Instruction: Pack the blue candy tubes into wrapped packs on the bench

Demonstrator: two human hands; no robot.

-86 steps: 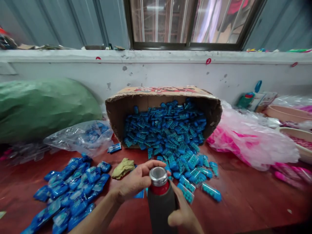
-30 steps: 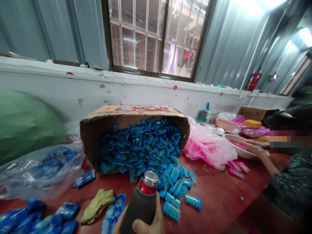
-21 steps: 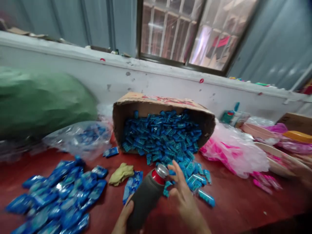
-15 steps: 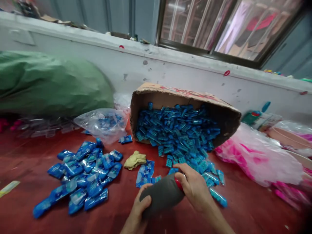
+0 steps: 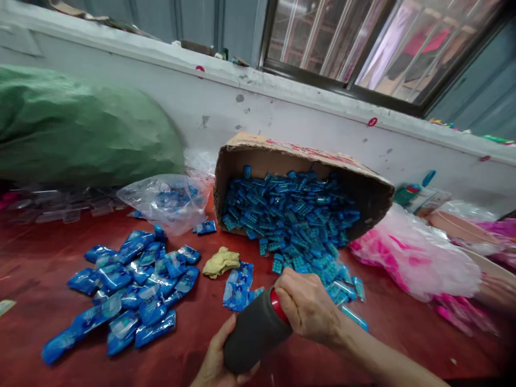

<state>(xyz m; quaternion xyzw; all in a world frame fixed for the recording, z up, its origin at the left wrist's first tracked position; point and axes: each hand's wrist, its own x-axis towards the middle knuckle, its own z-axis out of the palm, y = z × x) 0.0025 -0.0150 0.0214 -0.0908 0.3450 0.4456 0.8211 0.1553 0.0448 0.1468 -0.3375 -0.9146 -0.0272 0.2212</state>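
A dark grey, bottle-shaped cylinder (image 5: 258, 330) with a red end is tilted up to the right between my hands. My left hand (image 5: 220, 357) wraps round its lower body, thumb along the near side. My right hand (image 5: 306, 306) closes over the red end (image 5: 279, 306), covering most of it. Just beyond the cylinder lie a few flat blue packets (image 5: 237, 285) and a crumpled yellow cloth (image 5: 221, 262). Small blue-green packs (image 5: 296, 220) spill from a cardboard box (image 5: 282, 148) lying on its side, reaching close to my right hand.
Filled blue packets (image 5: 137, 285) are heaped on the red table (image 5: 306, 365) to the left. Behind them sit a clear plastic bag (image 5: 161, 199) and a large green sack (image 5: 80, 129). On the right are a pink-and-white bag (image 5: 423, 258) and another person's hand (image 5: 497, 293).
My right hand has gone from fingers extended over the red end to closed round it. The cylinder has tipped more upright. Another person's hand has appeared at the right edge.
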